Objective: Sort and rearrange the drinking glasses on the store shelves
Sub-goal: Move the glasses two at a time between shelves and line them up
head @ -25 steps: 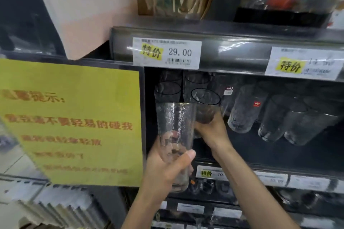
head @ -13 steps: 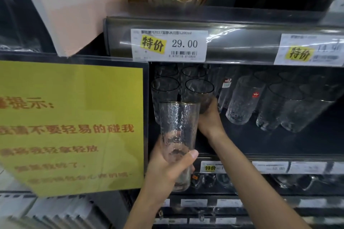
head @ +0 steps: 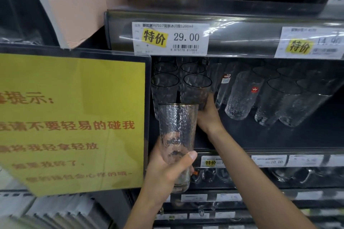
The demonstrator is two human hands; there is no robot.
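1. My left hand grasps a tall textured glass low on its body, with the thumb across the front and the fingers wrapped behind. It is upright, out in front of the shelf and not resting on it. This grip looks the same as a second ago.
2. My right hand reaches into the shelf and curls round the lower part of a dark-rimmed glass. The glass in my left hand partly hides its fingers.
3. A second ago the dark-rimmed glass was tilted and out in front of the row. Now it stands upright, further in, just beside a matching glass on its left.
4. To the right on the same shelf stand clear textured tumblers.
5. Above hangs a price tag reading 29.00.
6. A yellow sign fills the left side.
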